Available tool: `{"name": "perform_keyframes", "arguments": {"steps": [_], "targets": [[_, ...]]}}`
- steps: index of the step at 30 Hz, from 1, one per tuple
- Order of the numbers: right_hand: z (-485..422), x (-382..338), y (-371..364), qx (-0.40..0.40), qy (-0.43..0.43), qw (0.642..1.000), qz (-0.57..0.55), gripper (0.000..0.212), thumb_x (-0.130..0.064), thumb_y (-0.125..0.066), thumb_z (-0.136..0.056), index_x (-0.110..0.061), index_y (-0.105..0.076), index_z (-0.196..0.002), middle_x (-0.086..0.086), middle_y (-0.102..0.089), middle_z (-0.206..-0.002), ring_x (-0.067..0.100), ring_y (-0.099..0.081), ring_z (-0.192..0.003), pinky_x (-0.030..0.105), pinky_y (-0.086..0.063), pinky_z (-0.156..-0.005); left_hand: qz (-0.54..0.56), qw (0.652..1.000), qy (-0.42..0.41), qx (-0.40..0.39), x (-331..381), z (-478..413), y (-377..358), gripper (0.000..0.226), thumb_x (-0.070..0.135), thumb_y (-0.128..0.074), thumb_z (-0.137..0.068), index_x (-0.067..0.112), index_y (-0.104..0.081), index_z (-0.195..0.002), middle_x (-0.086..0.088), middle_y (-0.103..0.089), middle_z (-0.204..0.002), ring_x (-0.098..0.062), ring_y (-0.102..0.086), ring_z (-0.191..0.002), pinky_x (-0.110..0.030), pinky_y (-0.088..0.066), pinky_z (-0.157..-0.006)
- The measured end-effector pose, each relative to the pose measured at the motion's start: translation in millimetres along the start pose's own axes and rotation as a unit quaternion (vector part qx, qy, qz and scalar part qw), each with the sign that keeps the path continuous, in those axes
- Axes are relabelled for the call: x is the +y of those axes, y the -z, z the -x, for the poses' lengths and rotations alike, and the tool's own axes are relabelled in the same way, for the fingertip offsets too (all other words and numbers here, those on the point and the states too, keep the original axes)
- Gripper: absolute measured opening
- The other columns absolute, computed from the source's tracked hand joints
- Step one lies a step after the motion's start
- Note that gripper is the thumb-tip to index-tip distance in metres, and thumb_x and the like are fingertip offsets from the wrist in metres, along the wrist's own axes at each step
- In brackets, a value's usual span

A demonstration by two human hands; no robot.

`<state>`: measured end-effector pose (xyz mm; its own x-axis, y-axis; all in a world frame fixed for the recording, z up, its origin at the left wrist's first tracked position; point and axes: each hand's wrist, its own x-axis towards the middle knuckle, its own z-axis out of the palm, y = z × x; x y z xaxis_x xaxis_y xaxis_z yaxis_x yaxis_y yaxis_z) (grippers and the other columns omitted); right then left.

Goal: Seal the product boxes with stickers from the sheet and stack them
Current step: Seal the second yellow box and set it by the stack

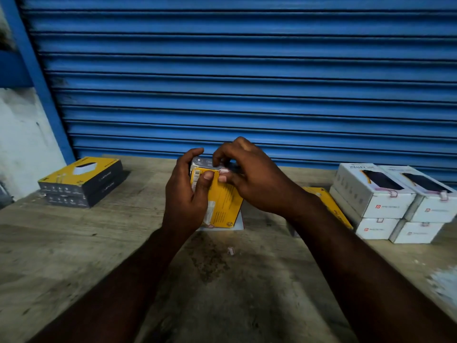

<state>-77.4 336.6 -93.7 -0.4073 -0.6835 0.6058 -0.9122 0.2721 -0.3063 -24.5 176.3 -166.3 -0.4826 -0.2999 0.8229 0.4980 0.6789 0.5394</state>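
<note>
Both hands are up at the middle of the counter (99, 243), working on one yellow box (223, 204). The box stands on end, tilted a little, between the two palms. The left hand (188, 191) wraps its side, fingers curled over the top corner and the thumb flat on the yellow face beside the barcode. The right hand (252, 174) comes in from the other side, fingers bent, with thumb and forefinger pinching a small pinkish sticker (225, 171) right on the box's top edge, just beside the left thumb.

Below the hands, a white sheet (239, 224) peeks out from under the box's lower end. Nearer the person than the hands, a tiny sticker scrap (230, 250) lies on the wood.

Well out past the left hand sits a stack of two grey-and-yellow boxes (81, 181). Behind the right wrist lies another yellow box (330, 205), partly hidden by the forearm. Beyond it, farther from the right hand, stand white boxes (395, 201) stacked two high in two columns, with pinkish stickers on their edges. A blue shutter (247, 70) closes off the back.
</note>
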Motion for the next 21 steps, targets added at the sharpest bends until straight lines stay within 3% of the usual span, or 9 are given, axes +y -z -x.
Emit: {"name": "perform_keyframes", "arguments": {"steps": [7, 13, 17, 21], "targets": [[-3, -2, 4, 0.076, 0.002, 0.997, -0.015, 0.009, -0.019, -0.067, -0.089, -0.023, -0.074, -0.094, -0.007, -0.068, -0.092, 0.008, -0.061, -0.09, 0.038, -0.051, -0.08, 0.0, 1.0, -0.002, 0.014, -2, -3, 2, 0.047, 0.041, -0.05, -0.096, 0.016, -0.048, -0.135, 0.0, -0.064, -0.107, 0.0, -0.062, -0.091, -0.011, -0.046, -0.077], [-1, -2, 6, 0.059, 0.022, 0.995, 0.072, 0.011, -0.018, -0.059, -0.09, -0.025, -0.066, -0.095, -0.008, -0.064, -0.094, 0.012, -0.058, -0.088, 0.037, -0.048, -0.075, 0.01, 1.0, -0.001, 0.002, 0, -2, 2, 0.042, 0.042, -0.05, -0.095, 0.024, -0.048, -0.133, 0.003, -0.065, -0.106, -0.001, -0.063, -0.091, -0.012, -0.048, -0.078], [-2, -3, 9, 0.032, 0.018, 0.998, 0.06, 0.013, -0.023, -0.063, -0.09, -0.027, -0.066, -0.103, -0.01, -0.064, -0.101, 0.007, -0.057, -0.092, 0.034, -0.049, -0.08, 0.007, 1.0, -0.001, 0.002, -1, -3, 3, 0.043, 0.042, -0.05, -0.096, 0.022, -0.049, -0.134, 0.001, -0.065, -0.105, -0.003, -0.064, -0.09, -0.013, -0.048, -0.076], [-1, -4, 11, 0.051, 0.017, 0.995, 0.084, 0.006, -0.033, -0.066, -0.087, -0.029, -0.068, -0.091, -0.013, -0.063, -0.091, 0.008, -0.058, -0.086, 0.038, -0.05, -0.076, 0.001, 1.0, -0.01, -0.005, 1, -3, 2, 0.044, 0.043, -0.051, -0.096, 0.022, -0.05, -0.134, 0.001, -0.065, -0.108, -0.006, -0.064, -0.092, -0.019, -0.05, -0.077]]}}
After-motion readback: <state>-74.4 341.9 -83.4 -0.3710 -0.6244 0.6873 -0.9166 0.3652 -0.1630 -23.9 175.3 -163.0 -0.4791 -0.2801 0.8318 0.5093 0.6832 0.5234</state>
